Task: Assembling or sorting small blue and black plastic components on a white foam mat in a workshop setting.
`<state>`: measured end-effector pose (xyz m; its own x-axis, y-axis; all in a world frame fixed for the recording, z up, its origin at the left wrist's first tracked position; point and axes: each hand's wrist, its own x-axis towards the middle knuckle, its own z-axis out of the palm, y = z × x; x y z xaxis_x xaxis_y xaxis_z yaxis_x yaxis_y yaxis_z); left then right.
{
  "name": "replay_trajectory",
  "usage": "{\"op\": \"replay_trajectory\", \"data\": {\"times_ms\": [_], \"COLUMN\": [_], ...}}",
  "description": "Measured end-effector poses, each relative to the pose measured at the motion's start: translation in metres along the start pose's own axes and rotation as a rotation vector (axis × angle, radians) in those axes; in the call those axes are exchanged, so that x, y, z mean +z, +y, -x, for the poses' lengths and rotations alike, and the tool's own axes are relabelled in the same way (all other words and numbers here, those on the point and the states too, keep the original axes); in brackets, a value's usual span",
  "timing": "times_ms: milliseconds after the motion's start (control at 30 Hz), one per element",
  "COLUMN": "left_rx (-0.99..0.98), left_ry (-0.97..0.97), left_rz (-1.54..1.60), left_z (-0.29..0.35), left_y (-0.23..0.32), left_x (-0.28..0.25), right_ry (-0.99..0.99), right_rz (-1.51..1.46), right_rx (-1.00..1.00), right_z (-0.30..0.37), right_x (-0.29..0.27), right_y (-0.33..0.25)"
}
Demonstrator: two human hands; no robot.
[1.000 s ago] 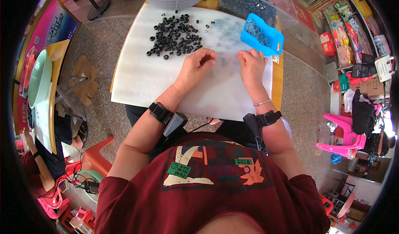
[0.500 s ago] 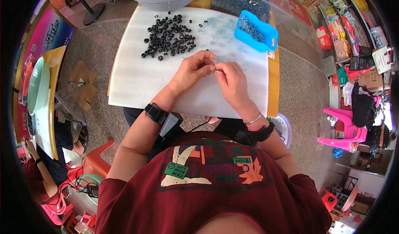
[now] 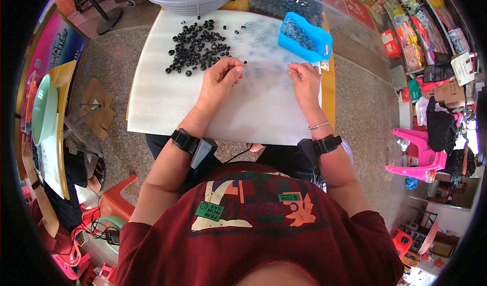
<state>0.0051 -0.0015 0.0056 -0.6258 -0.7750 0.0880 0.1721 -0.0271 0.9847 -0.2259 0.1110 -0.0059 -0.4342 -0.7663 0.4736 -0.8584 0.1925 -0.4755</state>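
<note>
My left hand (image 3: 219,82) hovers over the white foam sheet (image 3: 253,118), thumb and bent fingers drawn together in a pinch. Whatever sits between its fingertips is too small to make out. A tiny black piece (image 3: 245,62) shows just beyond the index finger. My right hand (image 3: 306,84) is apart from it, to the right, its thumb and fingertips also pinched and its contents not visible. Left of centre, small round black parts (image 3: 198,47) are scattered in a heap. Small clear bluish pieces (image 3: 261,42) lie spread between the hands and farther back. Behind my right hand stands a blue plastic box (image 3: 299,50) holding more of them.
At the far edge rest a grey basket (image 3: 195,4) of black parts and a clear plastic bin (image 3: 284,4). A person's arm (image 3: 45,205) is at a side table on the left, beside a pale green basin (image 3: 45,111). Pink stools (image 3: 418,154) and shelves (image 3: 431,27) stand right.
My hands were together over the sheet, fingertips meeting at a small dark thing. They have parted: the right moved right toward the blue box, the left slightly left.
</note>
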Motion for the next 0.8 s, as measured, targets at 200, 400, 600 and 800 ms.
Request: {"op": "replay_trajectory", "data": {"times_ms": [200,400,600,800], "left_rx": [0.017,0.022,0.044,0.041], "left_ry": [0.134,0.22,0.23,0.22], "left_rz": [0.048,0.063,0.049,0.021], "left_z": [0.001,-0.001,-0.001,-0.001], "left_y": [0.005,0.001,0.004,0.005], "left_x": [0.001,-0.004,-0.002,-0.002], "right_ry": [0.086,0.037,-0.043,-0.151], "right_rz": [-0.128,-0.154,0.007,0.087], "right_rx": [0.091,0.104,-0.268,-0.399], "right_z": [-0.001,0.004,0.004,0.006], "right_x": [-0.01,-0.022,-0.003,0.003], "right_y": [0.008,-0.016,-0.047,-0.071]}}
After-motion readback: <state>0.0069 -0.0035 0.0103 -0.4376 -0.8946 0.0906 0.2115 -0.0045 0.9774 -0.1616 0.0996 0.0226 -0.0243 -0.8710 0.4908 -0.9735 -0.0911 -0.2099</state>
